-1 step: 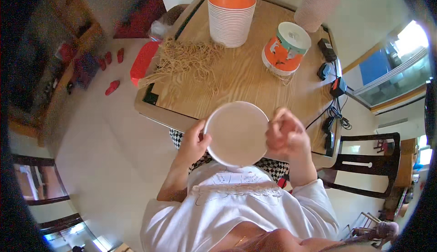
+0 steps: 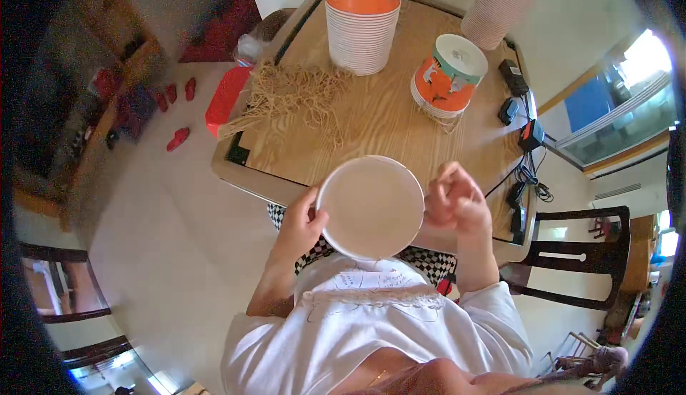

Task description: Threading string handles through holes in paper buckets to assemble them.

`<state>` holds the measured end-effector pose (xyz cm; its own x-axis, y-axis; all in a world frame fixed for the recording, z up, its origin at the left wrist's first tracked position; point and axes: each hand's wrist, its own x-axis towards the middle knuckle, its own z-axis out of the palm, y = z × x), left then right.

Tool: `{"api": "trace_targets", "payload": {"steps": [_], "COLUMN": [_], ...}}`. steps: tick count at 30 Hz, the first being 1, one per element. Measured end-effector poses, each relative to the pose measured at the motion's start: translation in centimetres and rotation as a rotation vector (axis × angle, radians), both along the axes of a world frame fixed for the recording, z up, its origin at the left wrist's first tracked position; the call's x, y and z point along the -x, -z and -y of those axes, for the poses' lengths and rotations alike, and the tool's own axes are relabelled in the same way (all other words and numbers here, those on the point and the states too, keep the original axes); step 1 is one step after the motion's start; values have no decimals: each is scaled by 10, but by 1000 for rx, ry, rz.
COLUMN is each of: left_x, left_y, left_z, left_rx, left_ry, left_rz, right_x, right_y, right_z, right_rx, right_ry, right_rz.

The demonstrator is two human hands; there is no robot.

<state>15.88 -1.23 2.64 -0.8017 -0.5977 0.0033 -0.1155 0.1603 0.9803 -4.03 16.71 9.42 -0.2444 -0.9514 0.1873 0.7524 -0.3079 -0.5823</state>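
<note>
Tiny change since the earlier frame: the right hand (image 2: 459,198) has shifted a bit toward the right of the frame, and the paper tub (image 2: 370,209) has nudged slightly up and left with the left hand (image 2: 304,223). The tub sits mid-frame, round pale face toward the camera (can't tell if that's the inside or the base). Left hand's closed on its edge, thumb over the rim. Right hand's loosely curled just beside the opposite rim, too blurred to tell if it's pinching anything.

What could go wrong? I'd say a one-sided grip: a bump from the right hand could twist the tub loose, and squeezing too hard could dent the rim.

On the wooden table (image 2: 396,113), a tangle of straw-like strands (image 2: 300,95) spreads at upper left and could snag a sleeve. The tall stack of nested tubs (image 2: 362,34) at top centre looks tippy if knocked. A shorter orange-and-teal stack (image 2: 444,84) stands right of it, with black power adapters (image 2: 530,136) along the right edge.
</note>
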Motion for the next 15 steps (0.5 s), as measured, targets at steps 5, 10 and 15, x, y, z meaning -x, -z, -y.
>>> {"api": "trace_targets", "payload": {"steps": [5, 10, 15], "left_x": [-5, -4, -4], "left_y": [-12, -30, -42], "left_z": [3, -2, -7], "left_rx": [82, 252, 418], "left_ry": [-16, -64, 6], "left_rz": [-34, -46, -124], "right_x": [16, 22, 32], "right_y": [20, 47, 65], "right_z": [-7, -2, 1], "right_rx": [-268, -489, -564], "right_ry": [146, 199, 293], "right_rz": [-108, -303, -480]}}
